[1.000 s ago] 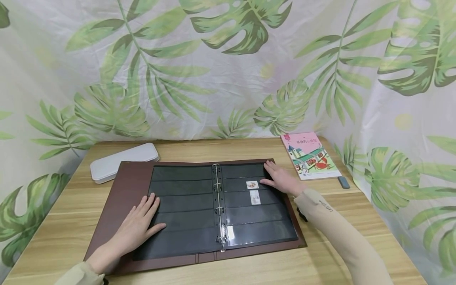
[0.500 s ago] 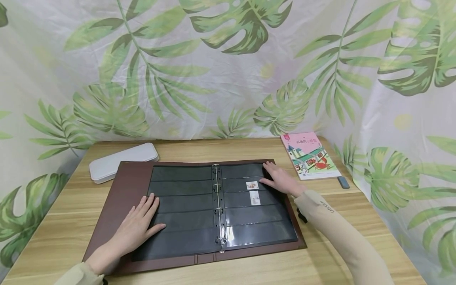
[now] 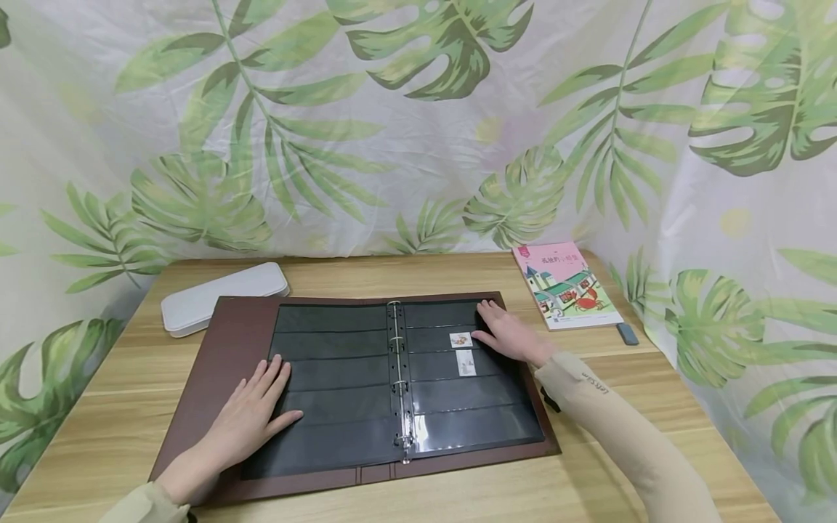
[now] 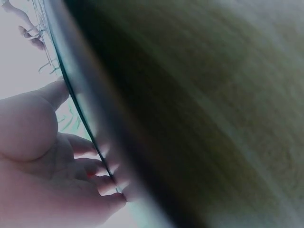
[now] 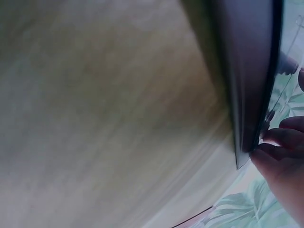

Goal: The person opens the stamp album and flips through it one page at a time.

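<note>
A brown ring-bound stamp album (image 3: 222, 378) lies open on the table, its black pages crossed by clear strip pockets. My left hand (image 3: 245, 418) rests with straight, spread fingers on the left page's outer edge; in the left wrist view its fingertips (image 4: 118, 202) touch the page. On the upper right corner of the right page (image 3: 471, 399) lies my right hand (image 3: 513, 335), fingers extended. Close to its thumb sit two small stamps in the pockets: an upper stamp (image 3: 461, 340) and a lower pale stamp (image 3: 466, 362). Metal rings (image 3: 400, 385) run down the middle.
A white case (image 3: 222, 298) stands behind the album's left cover, partly overlapped by it. At the back right lies a pink picture book (image 3: 567, 287) with a small dark-blue block (image 3: 627, 334) at its lower corner. A leaf-print curtain (image 3: 418, 145) hangs behind the wooden table (image 3: 660, 414).
The head view has shifted very slightly. Both hands stay in the same places on the album, and the stamps have not moved.
</note>
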### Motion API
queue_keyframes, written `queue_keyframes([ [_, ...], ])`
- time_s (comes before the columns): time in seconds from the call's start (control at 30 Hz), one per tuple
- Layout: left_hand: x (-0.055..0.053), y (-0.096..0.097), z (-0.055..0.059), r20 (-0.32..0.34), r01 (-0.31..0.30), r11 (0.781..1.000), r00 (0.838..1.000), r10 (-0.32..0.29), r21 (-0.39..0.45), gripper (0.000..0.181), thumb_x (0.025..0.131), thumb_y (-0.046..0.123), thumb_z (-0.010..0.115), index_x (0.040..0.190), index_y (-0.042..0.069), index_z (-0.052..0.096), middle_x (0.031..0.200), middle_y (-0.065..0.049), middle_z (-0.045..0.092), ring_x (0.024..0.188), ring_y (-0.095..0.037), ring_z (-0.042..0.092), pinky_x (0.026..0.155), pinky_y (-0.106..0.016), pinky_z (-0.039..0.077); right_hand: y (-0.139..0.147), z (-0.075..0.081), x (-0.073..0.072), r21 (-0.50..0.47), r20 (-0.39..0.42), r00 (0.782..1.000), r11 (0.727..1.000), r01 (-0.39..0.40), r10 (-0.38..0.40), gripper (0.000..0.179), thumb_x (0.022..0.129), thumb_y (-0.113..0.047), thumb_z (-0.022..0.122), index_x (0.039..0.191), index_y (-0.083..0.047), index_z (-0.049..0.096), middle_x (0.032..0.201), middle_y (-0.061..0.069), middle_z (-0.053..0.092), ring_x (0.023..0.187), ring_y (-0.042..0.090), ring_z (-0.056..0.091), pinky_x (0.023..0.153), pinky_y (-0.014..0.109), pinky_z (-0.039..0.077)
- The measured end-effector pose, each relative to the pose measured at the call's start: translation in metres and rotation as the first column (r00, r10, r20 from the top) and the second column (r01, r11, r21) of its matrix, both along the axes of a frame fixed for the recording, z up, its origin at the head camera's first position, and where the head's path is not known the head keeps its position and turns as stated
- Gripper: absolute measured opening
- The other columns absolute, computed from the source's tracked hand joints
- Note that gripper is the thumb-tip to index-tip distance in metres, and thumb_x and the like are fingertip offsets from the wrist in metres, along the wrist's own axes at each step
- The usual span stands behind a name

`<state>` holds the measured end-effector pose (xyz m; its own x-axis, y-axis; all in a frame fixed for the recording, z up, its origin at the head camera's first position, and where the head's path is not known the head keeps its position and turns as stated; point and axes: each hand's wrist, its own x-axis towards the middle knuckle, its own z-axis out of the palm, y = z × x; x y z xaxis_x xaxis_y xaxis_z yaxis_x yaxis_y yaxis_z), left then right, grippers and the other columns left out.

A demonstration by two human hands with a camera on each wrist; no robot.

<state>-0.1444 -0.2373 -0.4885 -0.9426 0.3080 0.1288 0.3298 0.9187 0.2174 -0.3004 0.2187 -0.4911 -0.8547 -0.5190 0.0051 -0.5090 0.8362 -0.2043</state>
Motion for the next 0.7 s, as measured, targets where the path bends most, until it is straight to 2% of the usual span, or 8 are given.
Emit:
queue_keyframes([
  [0.13,0.0,-0.001,0.0,-0.004,-0.002,1.0,1.0,0.002,-0.005,0.079,0.088,0.038,0.072,0.145,-0.008,0.044,0.153,-0.032,0.037,0.14,-0.052,0.037,0.105,-0.07,0.036,-0.001,-0.001,-0.002,-0.006,-0.003,1.0,1.0,-0.015,0.015,0.065,0.104,-0.035,0.051,0.147,0.011,0.037,0.153,0.032,0.037,0.144,0.046,0.035,0.115,0.057,0.035],
  [0.2,0.0,-0.001,0.0,-0.006,-0.004,1.0,1.0,0.004,-0.007,0.079,0.087,0.038,0.073,0.145,-0.008,0.044,0.153,-0.032,0.037,0.14,-0.052,0.037,0.105,-0.069,0.036,-0.001,-0.002,-0.005,-0.022,-0.032,0.999,0.999,-0.025,0.024,0.06,0.104,-0.03,0.052,0.145,0.01,0.041,0.15,0.032,0.042,0.141,0.046,0.04,0.114,0.055,0.037],
  [0.3,0.001,-0.002,0.001,-0.011,-0.006,1.0,1.0,0.006,-0.009,0.078,0.087,0.038,0.073,0.145,-0.007,0.045,0.153,-0.032,0.037,0.14,-0.052,0.037,0.105,-0.069,0.037,0.0,-0.003,-0.01,-0.026,-0.13,0.99,0.998,-0.052,0.048,0.05,0.102,-0.023,0.057,0.139,0.011,0.05,0.14,0.029,0.053,0.131,0.042,0.053,0.108,0.052,0.044],
  [0.4,0.001,-0.002,0.001,-0.012,-0.004,1.0,1.0,0.004,-0.011,0.078,0.088,0.039,0.072,0.145,-0.007,0.045,0.153,-0.031,0.037,0.14,-0.051,0.037,0.105,-0.069,0.037,0.0,-0.005,-0.016,0.003,-0.233,0.971,0.998,-0.057,0.056,0.044,0.099,-0.019,0.061,0.132,0.01,0.056,0.129,0.026,0.06,0.119,0.038,0.06,0.102,0.049,0.049],
  [0.5,0.001,-0.001,0.0,-0.013,-0.002,1.0,1.0,0.002,-0.014,0.077,0.088,0.039,0.072,0.145,-0.007,0.045,0.153,-0.031,0.037,0.14,-0.051,0.037,0.105,-0.069,0.037,0.0,-0.006,-0.019,0.027,-0.268,0.963,0.999,-0.023,0.029,0.046,0.098,-0.021,0.062,0.131,0.01,0.057,0.126,0.025,0.061,0.116,0.037,0.061,0.1,0.048,0.051],
  [0.7,0.001,0.0,0.0,-0.016,-0.001,1.0,1.0,0.001,-0.015,0.077,0.088,0.039,0.072,0.144,-0.007,0.046,0.153,-0.031,0.038,0.14,-0.051,0.038,0.104,-0.069,0.037,0.0,-0.004,-0.021,0.039,-0.259,0.964,0.997,0.063,-0.051,0.049,0.099,-0.027,0.061,0.13,0.011,0.056,0.126,0.028,0.06,0.118,0.041,0.059,0.101,0.049,0.049],
])
